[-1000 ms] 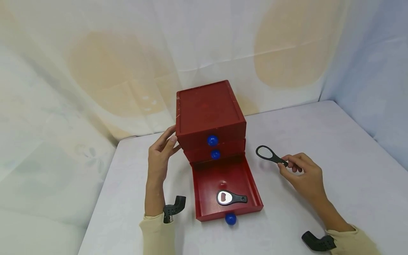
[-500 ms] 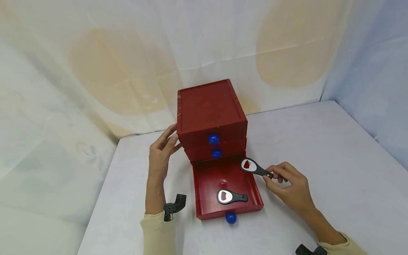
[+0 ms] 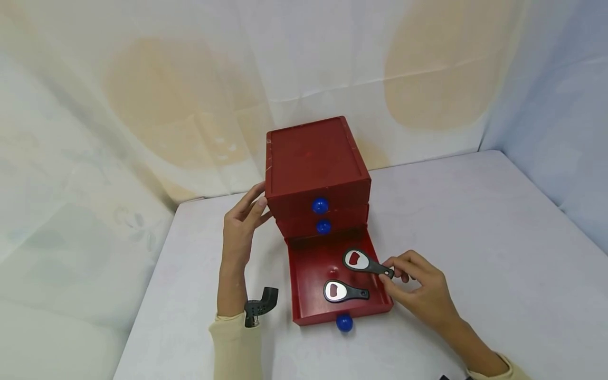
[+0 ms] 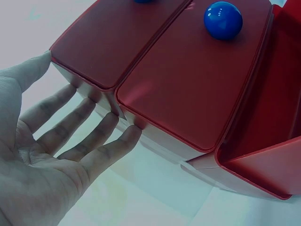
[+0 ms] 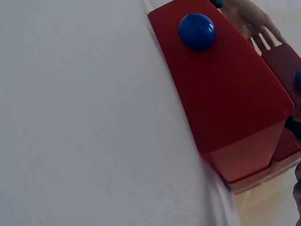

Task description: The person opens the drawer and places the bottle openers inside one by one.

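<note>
A red three-drawer box (image 3: 313, 155) stands on the table, its bottom drawer (image 3: 309, 309) pulled out. My left hand (image 3: 239, 232) rests against the box's left side; in the left wrist view the fingertips touch that side with the fingers extended. Between thumb and fingers, my right hand (image 3: 420, 290) pinches the handle end of a black bottle opener (image 3: 363, 261), its head over the drawer. A second bottle opener (image 3: 344, 292) lies flat on the drawer floor near the front. Only the fingers of my right hand show at the edge of the right wrist view.
Blue round knobs sit on the drawer fronts, such as the top knob (image 3: 320, 206) and the bottom drawer's knob (image 3: 344, 323). The upper two drawers are closed. A white cloth covers the table (image 3: 451, 221), and a patterned curtain (image 3: 323, 63) hangs behind the box.
My right hand has moved left with the bottle opener, from beside the box to over the drawer. The opener has turned so its metal face shows. My left hand has stayed at the box.
</note>
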Demonstrator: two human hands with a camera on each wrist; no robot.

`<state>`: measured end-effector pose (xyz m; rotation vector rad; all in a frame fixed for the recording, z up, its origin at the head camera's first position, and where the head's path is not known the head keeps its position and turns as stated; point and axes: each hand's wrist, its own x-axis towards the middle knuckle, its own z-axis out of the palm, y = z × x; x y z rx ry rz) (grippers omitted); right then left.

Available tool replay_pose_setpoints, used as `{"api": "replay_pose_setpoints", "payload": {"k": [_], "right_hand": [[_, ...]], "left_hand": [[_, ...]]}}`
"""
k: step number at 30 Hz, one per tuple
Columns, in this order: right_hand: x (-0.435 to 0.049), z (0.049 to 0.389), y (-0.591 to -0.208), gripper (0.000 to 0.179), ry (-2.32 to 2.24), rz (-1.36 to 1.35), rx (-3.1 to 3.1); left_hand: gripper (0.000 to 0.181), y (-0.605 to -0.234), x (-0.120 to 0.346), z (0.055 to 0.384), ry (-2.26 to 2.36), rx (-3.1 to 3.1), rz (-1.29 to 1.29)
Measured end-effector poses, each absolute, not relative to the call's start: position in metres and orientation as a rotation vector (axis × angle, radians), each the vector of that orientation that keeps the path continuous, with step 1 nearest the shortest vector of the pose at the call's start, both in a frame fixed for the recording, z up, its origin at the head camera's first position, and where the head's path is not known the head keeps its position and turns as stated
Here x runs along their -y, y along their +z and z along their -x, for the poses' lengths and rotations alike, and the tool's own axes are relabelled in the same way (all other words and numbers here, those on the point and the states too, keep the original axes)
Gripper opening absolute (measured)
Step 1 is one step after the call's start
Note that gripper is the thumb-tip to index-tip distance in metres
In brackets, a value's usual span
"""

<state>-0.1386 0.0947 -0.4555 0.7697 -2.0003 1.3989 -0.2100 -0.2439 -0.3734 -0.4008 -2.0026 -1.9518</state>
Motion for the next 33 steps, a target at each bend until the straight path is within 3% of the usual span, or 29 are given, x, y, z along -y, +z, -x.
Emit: {"api": "replay_pose_setpoints", "payload": {"k": [9, 18, 24, 31, 33], "right_hand": [[-0.098, 0.144, -0.478, 0.040, 1.417, -0.841, 2.123], [-0.099, 0.139, -0.474, 0.039, 1.390, -0.887, 2.116], [-0.091, 0.115, -0.472, 0.013, 1.437, -0.952, 2.031], [-0.086, 0.080, -0.468, 0.009, 1.437, -0.961, 2.086], [-0.085, 0.074, -0.468, 0.016, 1.486, -0.953, 2.149]], "left_hand": [[0.040, -0.370, 0.243, 0.207, -1.952, 1.987, 0.409], [0.040, -0.370, 0.243, 0.206, -1.950, 1.992, 0.405], [0.040, -0.371, 0.240, 0.208, -1.960, 1.992, 0.419], [0.040, -0.372, 0.236, 0.209, -1.979, 1.989, 0.417], [0.040, -0.371, 0.235, 0.210, -1.981, 1.988, 0.414]]}}
